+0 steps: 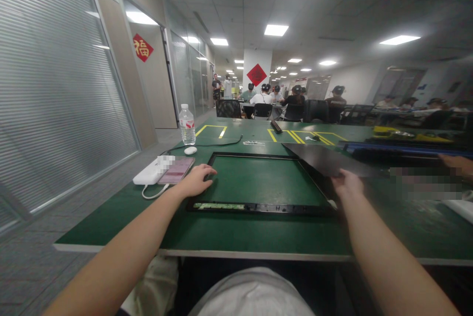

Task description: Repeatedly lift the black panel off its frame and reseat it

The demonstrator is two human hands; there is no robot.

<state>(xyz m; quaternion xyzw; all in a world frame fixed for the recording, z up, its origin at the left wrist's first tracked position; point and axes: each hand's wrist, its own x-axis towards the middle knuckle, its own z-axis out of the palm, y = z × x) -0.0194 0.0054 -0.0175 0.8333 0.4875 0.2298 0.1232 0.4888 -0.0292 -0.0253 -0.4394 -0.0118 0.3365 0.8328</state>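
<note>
A black rectangular frame (254, 206) lies flat on the green table (221, 232) in front of me, with a narrow green circuit strip along its near edge. My left hand (195, 180) rests on the frame's left side, fingers curled over the edge. My right hand (346, 183) grips the near edge of a dark flat panel (325, 158), which is lifted and tilted above the frame's right side.
A phone (176, 170) on a white power bank (150, 174), a white mouse (190, 150) and a water bottle (186, 125) stand at the left. Dark blue-edged panels (399, 151) lie at the right, where another person's hand (456, 162) shows. Several people sit at far tables.
</note>
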